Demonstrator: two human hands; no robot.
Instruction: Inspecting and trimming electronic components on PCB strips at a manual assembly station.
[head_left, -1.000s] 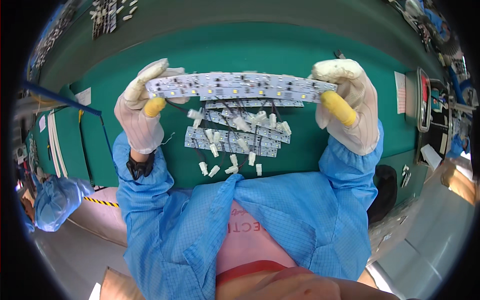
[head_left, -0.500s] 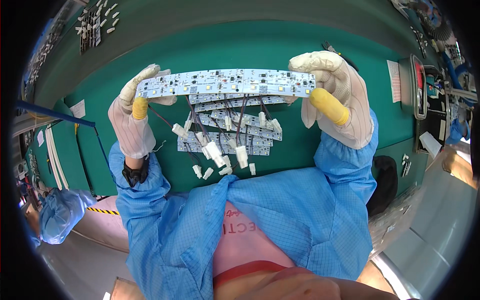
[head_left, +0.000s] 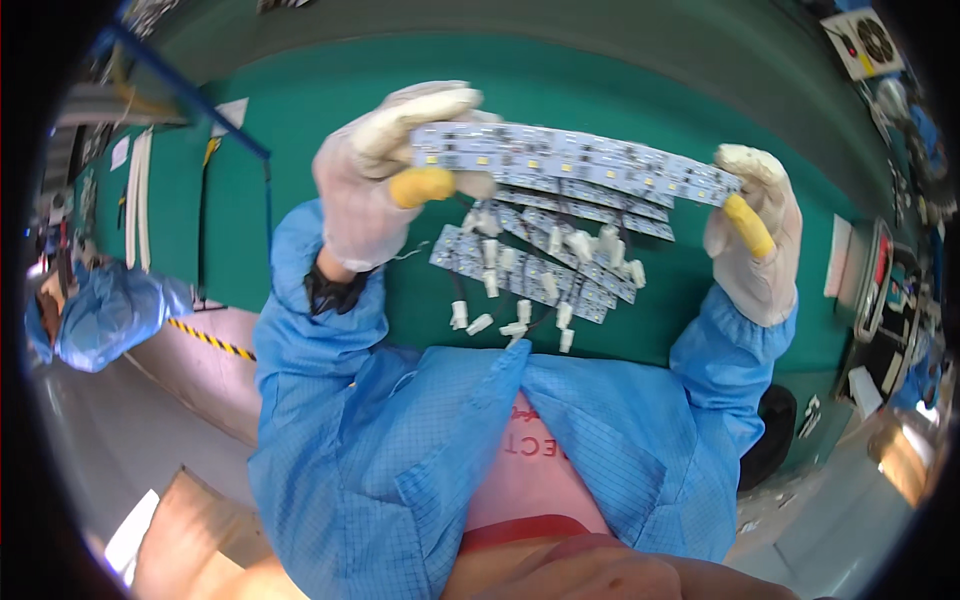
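Between my two gloved hands I hold up a long white LED circuit board [head_left: 560,155], with chips and small yellowish LEDs on the face toward me. My left hand [head_left: 405,150] is closed on its left end, a yellow cover on the thumb. At the right end, which sits lower, my right hand [head_left: 755,230] pinches the board, its thumb also in yellow. Below lies a loose pile of similar LED boards [head_left: 465,255] with dark wires and white plug connectors [head_left: 565,315]. The held board hides part of the pile.
A green mat [head_left: 330,60] covers the bench. Papers and a metal-rimmed tray [head_left: 872,285] are at the right, near a small fan unit [head_left: 865,42]. On the left are white strips [head_left: 138,200], a blue bar [head_left: 185,85] and another person's blue sleeve [head_left: 120,310].
The view has turned, so the scene sits further right. The held board has gone from nearly level to sloping down at its right end. Both hands keep their grip on it.
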